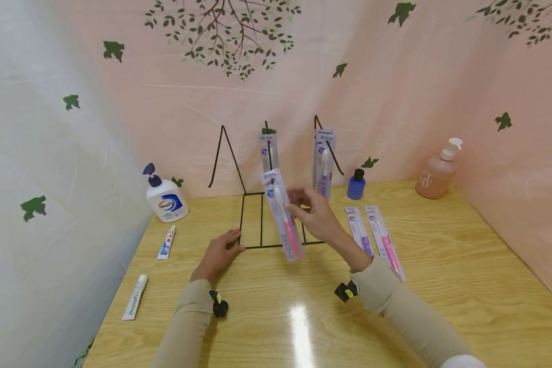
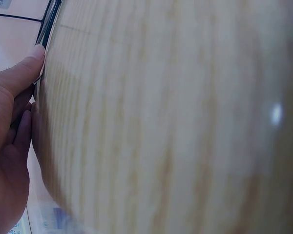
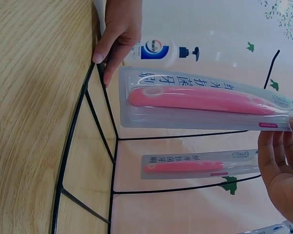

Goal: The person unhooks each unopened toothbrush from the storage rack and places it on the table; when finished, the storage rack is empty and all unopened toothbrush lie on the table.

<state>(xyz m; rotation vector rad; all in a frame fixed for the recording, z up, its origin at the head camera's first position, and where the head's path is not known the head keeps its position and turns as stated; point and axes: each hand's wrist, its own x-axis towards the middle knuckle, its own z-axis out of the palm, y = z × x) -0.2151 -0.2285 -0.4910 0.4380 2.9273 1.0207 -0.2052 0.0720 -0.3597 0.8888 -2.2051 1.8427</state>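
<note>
My right hand point(image 1: 303, 204) pinches the top end of a packaged pink toothbrush point(image 1: 283, 217) and holds it tilted above the base of a black wire rack point(image 1: 260, 220). The same pack point(image 3: 205, 105) fills the right wrist view, with my fingertips point(image 3: 278, 156) at its end. Two more packs hang on the rack's hooks, a pink one point(image 1: 268, 149) and a purple one point(image 1: 324, 161). My left hand point(image 1: 225, 245) lies flat on the wooden table point(image 1: 441, 266), its straight fingers touching the rack's front left corner point(image 3: 95, 68). In the left wrist view my thumb point(image 2: 24, 68) lies along the wire.
A purple toothbrush pack point(image 1: 360, 230) and a pink one point(image 1: 385, 241) lie on the table to the right. A small blue bottle point(image 1: 356, 184), a pink pump bottle point(image 1: 438, 174) and a white pump bottle point(image 1: 166, 199) stand at the back. Two toothpaste tubes point(image 1: 167, 243) point(image 1: 135, 296) lie at the left.
</note>
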